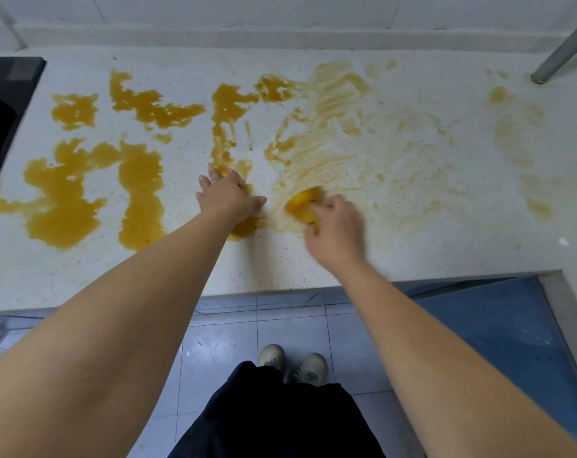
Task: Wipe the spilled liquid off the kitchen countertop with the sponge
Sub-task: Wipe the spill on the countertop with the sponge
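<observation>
Left hand [226, 196] flat and open on the pale speckled stone desk [82, 272]; right hand [335, 228] clutching a yellow sponge [303, 201].

Thick amber-brown spilled liquid [65, 200] pools across the desk's left half, reaching under the spread left hand. Just right of it, the sponge pokes out from the right hand's curled fingers, pressed to the desk amid thin smeared streaks [330, 127] that fade rightward.

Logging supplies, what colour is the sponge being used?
Yellow; the sponge shows best in the head view, under the right hand.

Bare forearms, ring [214, 182], black trousers [273, 414], pale shoes [308, 368]
</observation>
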`<state>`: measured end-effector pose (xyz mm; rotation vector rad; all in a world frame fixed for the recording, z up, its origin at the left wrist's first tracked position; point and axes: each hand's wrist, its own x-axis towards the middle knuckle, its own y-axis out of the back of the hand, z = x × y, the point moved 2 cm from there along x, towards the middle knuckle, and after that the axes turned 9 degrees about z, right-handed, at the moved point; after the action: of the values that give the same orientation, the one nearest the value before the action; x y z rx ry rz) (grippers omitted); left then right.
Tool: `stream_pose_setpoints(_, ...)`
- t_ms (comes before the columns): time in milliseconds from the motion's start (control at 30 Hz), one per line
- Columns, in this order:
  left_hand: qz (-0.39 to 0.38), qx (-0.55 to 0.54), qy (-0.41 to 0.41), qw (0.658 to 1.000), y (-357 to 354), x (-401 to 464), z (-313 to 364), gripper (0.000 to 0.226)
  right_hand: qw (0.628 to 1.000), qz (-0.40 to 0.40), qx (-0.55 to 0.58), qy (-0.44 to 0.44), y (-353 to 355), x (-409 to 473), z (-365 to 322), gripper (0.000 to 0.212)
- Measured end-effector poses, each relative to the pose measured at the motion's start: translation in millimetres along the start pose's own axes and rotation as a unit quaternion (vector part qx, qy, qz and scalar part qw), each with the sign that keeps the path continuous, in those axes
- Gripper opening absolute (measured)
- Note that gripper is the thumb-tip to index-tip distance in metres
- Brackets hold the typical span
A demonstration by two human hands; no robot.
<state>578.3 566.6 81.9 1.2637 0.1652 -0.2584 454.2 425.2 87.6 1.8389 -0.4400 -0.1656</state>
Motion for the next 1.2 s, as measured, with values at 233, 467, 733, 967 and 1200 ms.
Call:
stream_pose_setpoints(233,-0.008,-0.008,-0.009,1.000,2.4,-1.6,-3.3,0.080,0.994,0.020,0.002,-0.108,6.1,11.1,10.8,0.036)
stream_pose_setpoints(467,-0.024,-0.019,-0.018,0.999,5.8,-2.0,-5.8,0.081,0.997,0.025,-0.032,-0.068,5.0,14.8,20.2,0.037)
stream_pose_setpoints(733,-0.024,-0.011,-0.023,0.999,9.0,-6.7,17.3,0.078,0.993,-0.028,0.108,-0.047,9.6,3.4,3.5,0.038)
stream_pose_setpoints(967,-0.144,-0.235,-0.142,0.951,-9.2,-64.7,160.5,0.072,0.832,0.116,0.353,-0.411,92.5,-16.6,102.4,0.023)
stream_pose_setpoints(1200,-0.468,-0.307,-0.156,0.814,-61.2,-201.0,309.0,0.041,0.749,0.251,0.376,-0.485,173.6,-104.7,218.4,0.021)
